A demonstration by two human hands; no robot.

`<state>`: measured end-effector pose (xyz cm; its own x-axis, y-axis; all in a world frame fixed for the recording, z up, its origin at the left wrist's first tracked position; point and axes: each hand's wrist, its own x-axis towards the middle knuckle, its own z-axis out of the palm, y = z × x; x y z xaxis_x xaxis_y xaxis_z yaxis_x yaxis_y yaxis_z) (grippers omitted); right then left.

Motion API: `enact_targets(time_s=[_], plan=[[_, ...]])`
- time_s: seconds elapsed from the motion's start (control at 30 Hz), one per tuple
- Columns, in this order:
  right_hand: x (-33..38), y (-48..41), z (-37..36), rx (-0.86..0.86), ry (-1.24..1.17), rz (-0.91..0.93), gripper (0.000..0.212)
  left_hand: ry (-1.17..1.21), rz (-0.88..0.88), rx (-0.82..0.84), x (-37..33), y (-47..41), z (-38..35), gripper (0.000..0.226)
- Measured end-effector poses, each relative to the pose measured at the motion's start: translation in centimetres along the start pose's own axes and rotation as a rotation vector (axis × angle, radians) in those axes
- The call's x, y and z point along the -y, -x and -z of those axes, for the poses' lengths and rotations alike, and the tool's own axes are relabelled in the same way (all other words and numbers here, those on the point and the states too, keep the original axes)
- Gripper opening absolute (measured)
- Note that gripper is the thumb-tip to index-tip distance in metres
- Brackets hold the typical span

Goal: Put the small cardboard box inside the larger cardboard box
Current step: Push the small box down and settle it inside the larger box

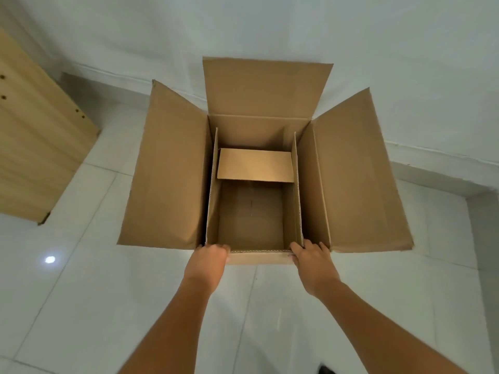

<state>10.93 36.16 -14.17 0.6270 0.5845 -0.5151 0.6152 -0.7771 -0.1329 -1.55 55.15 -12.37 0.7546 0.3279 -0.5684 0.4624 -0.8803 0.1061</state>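
The larger cardboard box [167, 171] stands on the white tile floor with its left, right and far flaps spread open. The small cardboard box [251, 214] sits within its opening, also open. Its side flaps stand upright and its far flap [255, 164] tilts inward. My left hand [209, 259] grips the near rim at the left corner. My right hand [313, 259] grips the same rim at the right corner. The fingertips curl over the edge. Whether the small box rests on the bottom of the larger one is hidden.
A light wooden panel [35, 147] with drilled holes leans at the left. A white wall runs close behind the boxes. A step in the wall base [475, 201] lies to the right. A dark shoe tip [325, 369] shows at the bottom edge.
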Motion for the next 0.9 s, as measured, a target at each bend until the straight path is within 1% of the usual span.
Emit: enact_targets(time_s=[0.1,0.2,0.33,0.5,0.6,0.73,0.9], plan=[[4.7,-1.3,0.0,0.011,0.021,0.032,0.025,0.013,0.041,0.002,4.7,0.9,-0.1,0.021],[9.6,-2.5,0.2,0.034,0.038,0.06,0.031,0.027,0.074,0.01,9.6,1.7,-0.1,0.019],[16.4,-3.6,0.1,0.039,0.025,0.089,0.032,0.043,0.1,0.064,16.3,2.6,0.4,0.021],[24.2,-4.2,-0.9,0.025,0.02,0.1,0.038,0.078,0.125,0.048,24.1,3.2,1.2,0.026],[27.2,-4.7,-1.4,-0.005,0.003,0.077,0.044,0.087,0.124,0.044,27.1,3.1,1.7,0.023],[29.3,-6.1,-1.3,-0.018,-0.026,0.08,0.048,0.087,0.12,0.029,29.8,1.9,2.7,0.021],[31.6,-8.3,-0.1,-0.01,-0.04,0.09,0.043,0.053,0.042,0.024,33.2,-0.1,4.0,0.02]])
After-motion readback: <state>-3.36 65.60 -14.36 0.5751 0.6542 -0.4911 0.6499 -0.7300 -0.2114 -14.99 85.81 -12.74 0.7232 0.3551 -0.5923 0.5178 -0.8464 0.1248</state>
